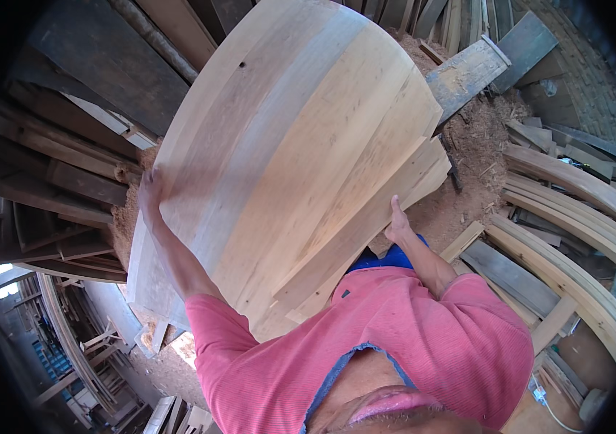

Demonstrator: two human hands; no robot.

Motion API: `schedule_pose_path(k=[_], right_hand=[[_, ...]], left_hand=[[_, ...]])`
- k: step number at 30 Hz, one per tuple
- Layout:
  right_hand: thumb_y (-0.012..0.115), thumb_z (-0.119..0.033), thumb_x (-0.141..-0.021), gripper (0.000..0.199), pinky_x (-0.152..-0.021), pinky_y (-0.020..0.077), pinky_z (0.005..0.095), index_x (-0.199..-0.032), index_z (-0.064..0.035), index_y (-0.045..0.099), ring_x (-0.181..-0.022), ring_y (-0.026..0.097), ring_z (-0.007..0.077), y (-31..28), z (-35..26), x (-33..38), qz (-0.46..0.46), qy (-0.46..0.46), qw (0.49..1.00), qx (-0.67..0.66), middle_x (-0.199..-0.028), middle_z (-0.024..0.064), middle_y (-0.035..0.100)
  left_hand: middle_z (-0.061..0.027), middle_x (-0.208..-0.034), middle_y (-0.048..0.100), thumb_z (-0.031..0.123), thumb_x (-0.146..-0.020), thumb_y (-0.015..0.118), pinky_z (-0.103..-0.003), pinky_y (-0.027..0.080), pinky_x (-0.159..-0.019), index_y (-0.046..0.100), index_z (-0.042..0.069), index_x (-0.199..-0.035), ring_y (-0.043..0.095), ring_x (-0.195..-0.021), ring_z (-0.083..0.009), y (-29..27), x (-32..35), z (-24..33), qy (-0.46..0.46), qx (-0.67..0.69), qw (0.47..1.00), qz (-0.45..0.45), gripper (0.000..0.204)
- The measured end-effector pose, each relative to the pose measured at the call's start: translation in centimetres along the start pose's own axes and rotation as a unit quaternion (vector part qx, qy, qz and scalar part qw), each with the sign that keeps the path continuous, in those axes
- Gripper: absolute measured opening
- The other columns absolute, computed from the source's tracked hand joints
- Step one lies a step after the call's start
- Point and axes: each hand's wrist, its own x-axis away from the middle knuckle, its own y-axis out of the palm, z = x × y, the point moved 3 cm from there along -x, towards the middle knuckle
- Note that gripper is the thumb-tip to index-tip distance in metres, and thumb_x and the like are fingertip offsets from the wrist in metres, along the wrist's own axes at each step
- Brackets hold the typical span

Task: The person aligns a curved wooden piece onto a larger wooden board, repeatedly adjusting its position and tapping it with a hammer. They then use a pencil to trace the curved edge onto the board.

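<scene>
A large panel of pale boards laid side by side, a wooden panel (pixel 300 130) with a curved far edge, spreads out in front of me. My left hand (pixel 150 189) is at its left edge, closed there; the fingers are slightly blurred. Along the panel's near right side lies a narrow wooden plank (pixel 355 224). My right hand (pixel 398 223) grips the outer side of this plank, with one digit pointing up and the other fingers partly hidden.
Dark boards (pixel 69 145) are stacked at the left. A worn plank (pixel 467 76) juts out beyond the panel's far right edge. Curved timber pieces (pixel 561 267) lie at the right. Wood shavings (pixel 478 159) cover the floor between them. A white cable (pixel 550 409) lies at the lower right.
</scene>
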Motion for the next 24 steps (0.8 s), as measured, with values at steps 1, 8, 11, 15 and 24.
schedule_pose_path(k=[1, 8, 11, 15, 24], right_hand=[[0.056, -0.054, -0.101, 0.074, -0.117, 0.0386, 0.0505, -0.153, -0.0041, 0.036, -0.139, 0.048, 0.0297, 0.1, 0.1, -0.2, 0.005, -0.004, 1.0, 0.004, -0.153, 0.011, 0.048], [0.052, -0.057, -0.101, 0.07, -0.117, 0.0371, 0.0504, -0.152, -0.0095, 0.041, -0.141, 0.045, 0.0293, -1.3, 0.2, -0.1, 0.013, -0.004, 1.0, 0.005, -0.153, 0.0074, 0.048], [0.054, -0.053, -0.102, 0.071, -0.114, 0.0422, 0.0498, -0.151, -0.0041, 0.039, -0.137, 0.05, 0.0299, -0.9, 0.0, 0.1, 0.022, 0.005, 1.0, 0.002, -0.151, 0.0117, 0.05], [0.053, -0.053, -0.103, 0.07, -0.114, 0.0427, 0.05, -0.15, -0.0042, 0.039, -0.136, 0.051, 0.0302, -2.3, -1.6, 0.9, 0.047, -0.003, 0.999, 0.026, -0.149, 0.012, 0.051], [0.05, -0.053, -0.104, 0.066, -0.114, 0.0425, 0.05, -0.15, -0.0078, 0.04, -0.136, 0.051, 0.0301, -4.9, -3.5, 0.1, 0.075, 0.004, 0.996, 0.046, -0.149, 0.0109, 0.051]], left_hand=[[-0.0256, -0.131, 0.061, 0.062, -0.099, 0.039, -0.054, 0.042, -0.102, 0.062, 0.006, -0.125, 0.056, -0.123, -0.047, 0.0, -0.4, 0.1, 0.007, -0.005, 1.0, 0.006, 0.066], [-0.0289, -0.127, 0.062, 0.059, -0.1, 0.041, -0.054, 0.042, -0.1, 0.063, 0.004, -0.121, 0.055, -0.123, -0.0477, 4.5, -3.0, 0.1, 0.006, 0.037, 0.999, -0.024, 0.063], [-0.0296, -0.125, 0.063, 0.059, -0.099, 0.043, -0.054, 0.043, -0.1, 0.064, 0.004, -0.121, 0.056, -0.12, -0.0487, 6.1, -4.1, -0.8, -0.005, 0.016, 1.0, -0.005, 0.063], [-0.0252, -0.123, 0.066, 0.064, -0.097, 0.041, -0.056, 0.042, -0.1, 0.061, 0.006, -0.125, 0.06, -0.117, -0.0469, 10.8, -4.2, 0.4, -0.002, 0.041, 0.996, -0.074, 0.067], [-0.0316, -0.112, 0.066, 0.06, -0.098, 0.045, -0.055, 0.046, -0.094, 0.063, 0.003, -0.122, 0.063, -0.111, -0.0489, 23.7, -5.7, -2.9, -0.019, 0.087, 0.99, -0.107, 0.064]])
